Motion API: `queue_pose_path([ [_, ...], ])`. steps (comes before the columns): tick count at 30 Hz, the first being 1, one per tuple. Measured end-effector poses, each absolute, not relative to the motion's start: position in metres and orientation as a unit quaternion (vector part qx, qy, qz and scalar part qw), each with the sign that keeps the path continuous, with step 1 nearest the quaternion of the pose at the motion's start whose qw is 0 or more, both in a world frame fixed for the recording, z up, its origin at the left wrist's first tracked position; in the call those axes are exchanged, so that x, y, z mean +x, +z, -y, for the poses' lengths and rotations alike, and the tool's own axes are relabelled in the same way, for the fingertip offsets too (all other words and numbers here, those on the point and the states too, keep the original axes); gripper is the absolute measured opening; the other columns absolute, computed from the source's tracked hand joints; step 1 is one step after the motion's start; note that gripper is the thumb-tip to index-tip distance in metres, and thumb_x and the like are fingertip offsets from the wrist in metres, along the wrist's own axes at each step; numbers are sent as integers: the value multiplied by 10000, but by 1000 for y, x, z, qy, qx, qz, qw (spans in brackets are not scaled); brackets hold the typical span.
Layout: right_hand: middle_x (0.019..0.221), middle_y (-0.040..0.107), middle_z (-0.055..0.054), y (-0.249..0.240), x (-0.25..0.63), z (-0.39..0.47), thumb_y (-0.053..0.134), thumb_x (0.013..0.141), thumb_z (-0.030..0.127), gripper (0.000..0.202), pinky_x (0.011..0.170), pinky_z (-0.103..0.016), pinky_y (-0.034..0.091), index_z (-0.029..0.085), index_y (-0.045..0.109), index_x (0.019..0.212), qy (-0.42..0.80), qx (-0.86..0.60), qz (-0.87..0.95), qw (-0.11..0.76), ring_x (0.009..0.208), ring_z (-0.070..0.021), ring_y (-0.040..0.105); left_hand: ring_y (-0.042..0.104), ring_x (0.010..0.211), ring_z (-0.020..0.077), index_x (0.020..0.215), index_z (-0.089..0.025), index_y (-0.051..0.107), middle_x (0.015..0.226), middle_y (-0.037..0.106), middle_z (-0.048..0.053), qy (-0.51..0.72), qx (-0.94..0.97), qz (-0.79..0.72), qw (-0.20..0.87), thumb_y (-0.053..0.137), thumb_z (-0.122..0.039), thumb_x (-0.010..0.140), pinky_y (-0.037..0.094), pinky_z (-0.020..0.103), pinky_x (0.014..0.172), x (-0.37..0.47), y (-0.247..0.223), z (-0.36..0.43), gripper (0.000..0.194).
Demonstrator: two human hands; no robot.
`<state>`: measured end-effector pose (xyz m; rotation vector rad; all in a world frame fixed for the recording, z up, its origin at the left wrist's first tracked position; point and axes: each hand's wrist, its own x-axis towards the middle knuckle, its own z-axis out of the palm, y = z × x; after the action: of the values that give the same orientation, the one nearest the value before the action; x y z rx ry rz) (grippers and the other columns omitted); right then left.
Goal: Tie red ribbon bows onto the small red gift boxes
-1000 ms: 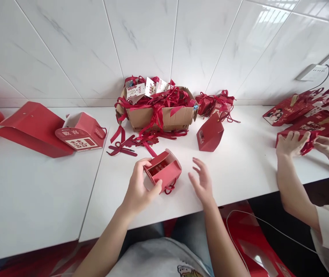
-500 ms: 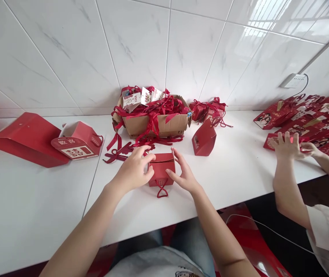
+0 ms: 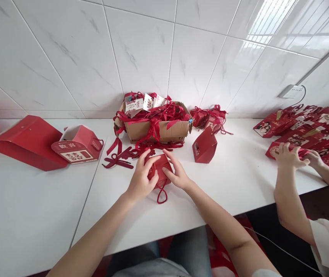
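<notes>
A small red gift box (image 3: 161, 169) stands on the white table in front of me, and a twisted red cord loop hangs toward me from its near side. My left hand (image 3: 144, 177) is curved round its left side, thumb and fingers against the card. On the opposite side my right hand (image 3: 177, 171) holds the box, its thumb on the near face and its fingers at the far edge. Dark red ribbon pieces (image 3: 119, 159) lie just beyond my left hand.
A cardboard box (image 3: 158, 132) full of red ribbons and tags stands by the tiled wall. An open red box (image 3: 204, 146) is to the right; a red box with a white label (image 3: 79, 144) and a larger red box (image 3: 31, 142) are left. Far right, a co-worker's hands (image 3: 291, 156) touch red gift boxes.
Both hands have drawn closer together round the box, which has turned slightly and now looks narrower between them. My view has tilted up slightly. The co-worker's hands stay on the red boxes.
</notes>
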<state>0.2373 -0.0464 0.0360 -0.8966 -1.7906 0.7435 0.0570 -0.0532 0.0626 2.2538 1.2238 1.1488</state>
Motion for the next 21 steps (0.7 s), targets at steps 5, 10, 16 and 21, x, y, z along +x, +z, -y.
queue_pose_path([
  [5, 1551, 327, -41, 28, 227, 50, 401, 952, 406, 557, 1190, -458, 261, 289, 303, 1488, 300, -386, 710, 507, 1437, -217, 300, 354, 1388, 281, 1324, -211, 369, 1427, 419, 140, 478, 739, -429, 204, 551, -207, 850, 342, 529, 1136, 62, 49, 57, 507],
  [10, 1525, 379, -49, 27, 221, 62, 392, 958, 464, 553, 1183, -465, 285, 266, 335, 1471, 354, -440, 599, 568, 1429, -219, 321, 265, 1418, 316, 1324, -251, 431, 1454, 356, 117, 412, 794, -420, 152, 482, -170, 881, 330, 569, 1126, 60, 49, 62, 454],
  [16, 1363, 574, -75, 30, 213, 65, 468, 921, 453, 469, 1054, -472, 466, 232, 545, 1328, 424, -486, 506, 573, 1258, -269, 543, 374, 1296, 355, 1128, -210, 614, 1326, 407, 143, 299, 848, -431, 72, 472, -166, 863, 444, 542, 1017, 61, 59, 65, 305],
  [21, 1487, 437, -57, 28, 223, 65, 550, 881, 424, 542, 1145, -513, 339, 286, 474, 1400, 305, -432, 641, 556, 1382, -282, 397, 319, 1374, 320, 1380, -233, 349, 1426, 398, 137, 385, 810, -402, 184, 510, -309, 894, 343, 559, 1111, 57, 51, 61, 517],
])
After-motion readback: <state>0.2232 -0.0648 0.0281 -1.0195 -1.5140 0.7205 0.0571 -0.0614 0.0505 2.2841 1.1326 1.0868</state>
